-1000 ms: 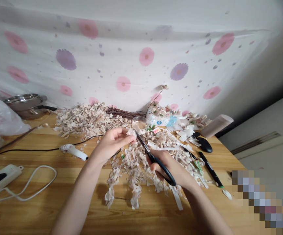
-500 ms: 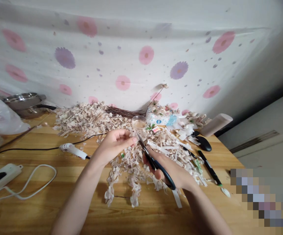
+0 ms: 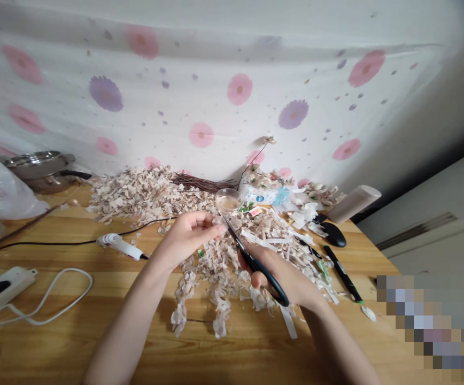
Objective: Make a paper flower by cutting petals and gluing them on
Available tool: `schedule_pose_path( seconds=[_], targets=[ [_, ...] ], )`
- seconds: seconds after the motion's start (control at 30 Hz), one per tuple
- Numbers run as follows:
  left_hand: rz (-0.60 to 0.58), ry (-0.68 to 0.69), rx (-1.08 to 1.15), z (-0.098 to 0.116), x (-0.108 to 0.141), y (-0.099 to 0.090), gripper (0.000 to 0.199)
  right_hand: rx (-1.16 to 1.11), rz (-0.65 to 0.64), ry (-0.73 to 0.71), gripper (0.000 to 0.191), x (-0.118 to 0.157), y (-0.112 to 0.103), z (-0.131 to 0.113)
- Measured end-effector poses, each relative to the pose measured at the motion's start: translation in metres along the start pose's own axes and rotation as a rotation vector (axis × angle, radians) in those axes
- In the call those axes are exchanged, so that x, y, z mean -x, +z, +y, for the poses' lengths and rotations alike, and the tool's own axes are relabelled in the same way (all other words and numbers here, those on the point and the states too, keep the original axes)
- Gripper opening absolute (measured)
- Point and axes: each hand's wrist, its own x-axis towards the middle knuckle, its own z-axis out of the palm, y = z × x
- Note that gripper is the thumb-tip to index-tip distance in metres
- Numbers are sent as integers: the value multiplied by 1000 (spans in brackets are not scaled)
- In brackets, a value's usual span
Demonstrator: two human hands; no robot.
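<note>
My right hand (image 3: 290,275) grips black-handled scissors (image 3: 271,279), with the blades pointing up and left, almost closed. Their tips lie close beside the fingertips of my left hand (image 3: 190,238). That hand is closed in a pinch; a pale scrap seems to show at its fingertips, but it blends with the pile behind. Beneath and beyond both hands spreads a loose heap of cream, petal-like paper scraps (image 3: 216,262), with white paper strips (image 3: 289,322) among them. A small clear round dish (image 3: 227,201) stands just past my left fingertips.
A bundle of thin brown twigs (image 3: 206,183) lies along the back by a tissue pack (image 3: 260,198). Leftward are a white glue-gun-like tool (image 3: 122,246), power strip (image 3: 7,291) and metal pot (image 3: 41,171). A black marker (image 3: 343,275) and computer mouse (image 3: 333,234) lie at right.
The scissor blades have come closer together, and the right hand has shifted slightly with them. My left hand keeps its pinch in nearly the same place.
</note>
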Motion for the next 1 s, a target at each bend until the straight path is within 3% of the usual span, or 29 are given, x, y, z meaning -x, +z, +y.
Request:
schedule_pose_path(
  seconds=[0.67, 0.83, 1.0],
  targets=[
    [-95, -17, -16, 3, -1, -6, 20, 45, 0, 73, 39, 1, -12, -4],
    [-37, -8, -29, 3, -2, -6, 18, 38, -8, 90, 46, 2, -14, -3],
    [-5, -5, -49, 5, -1, -4, 20, 61, -49, 42, 67, 4, -13, -1]
  ],
)
